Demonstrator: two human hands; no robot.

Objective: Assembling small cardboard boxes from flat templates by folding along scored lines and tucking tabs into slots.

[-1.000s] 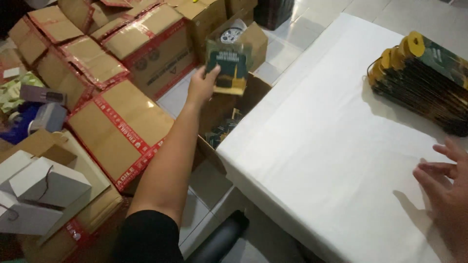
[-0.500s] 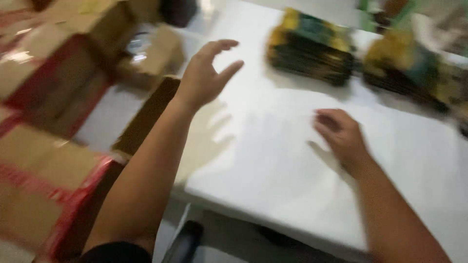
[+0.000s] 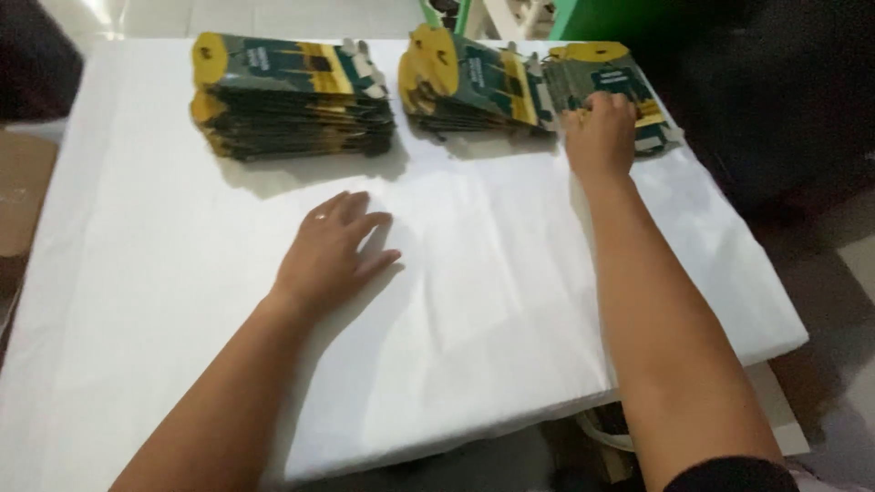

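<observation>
We saw a white table [image 3: 164,301] filling most of the frame, its cloth-like cover lightly creased. Three stacks of flat folded cartons lay along the far edge. The left stack [image 3: 292,96], in the upper left of the frame, was the thickest, dark green with yellow ends. The middle stack [image 3: 474,87] sat at upper centre, fanned slightly. The right stack [image 3: 629,87] lay in the upper right, just beside the middle one and thinner.

The right hand [image 3: 599,137] reached to the upper right, fingers curled down onto the near edge of the right stack, touching the top carton. We could not tell whether it had pinched a carton or only pressed on it.

The left hand [image 3: 333,251] lay at the centre of the frame, palm down on bare table, fingers loosely spread, holding nothing. It rested well apart from all three stacks, nearest to the left one. A ring showed on one finger.

At the left edge of the frame a brown cardboard box [image 3: 23,191] showed beside the table. The top of the frame showed pale floor, and the right side fell dark.
</observation>
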